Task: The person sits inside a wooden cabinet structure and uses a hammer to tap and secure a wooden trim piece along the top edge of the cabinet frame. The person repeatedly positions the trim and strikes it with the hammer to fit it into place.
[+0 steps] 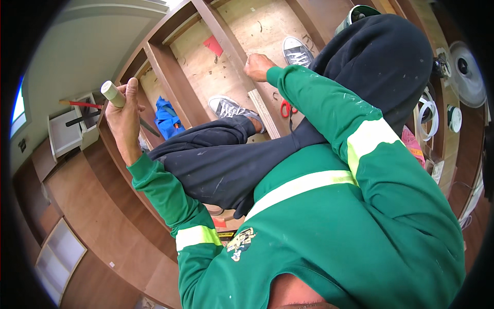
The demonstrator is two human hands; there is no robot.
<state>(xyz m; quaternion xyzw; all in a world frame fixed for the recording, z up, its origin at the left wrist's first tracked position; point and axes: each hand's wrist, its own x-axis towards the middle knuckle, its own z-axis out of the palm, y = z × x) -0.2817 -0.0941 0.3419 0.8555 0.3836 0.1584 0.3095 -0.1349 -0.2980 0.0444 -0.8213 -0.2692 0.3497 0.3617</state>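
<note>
My left hand (123,116) is raised at the left, its fingers wrapped round a tool with a pale round handle (114,96). A narrow dark grey shaft (149,127) comes out below the hand, in line with the handle. The shaft's working end is not clear, so I cannot name the tool's kind. My right hand (259,67) is closed in a fist over a brown wooden crosspiece (226,41) of a large frame. Its inner side is hidden, and I cannot see whether it holds anything.
Within the frame are my sneakers (297,50), red-handled scissors (286,108), a blue bag (165,117) and a red scrap (213,46). Left stands a white drawer box (64,135) with tools on it. White rolls (454,118) and a clear spool (467,72) lie at the right.
</note>
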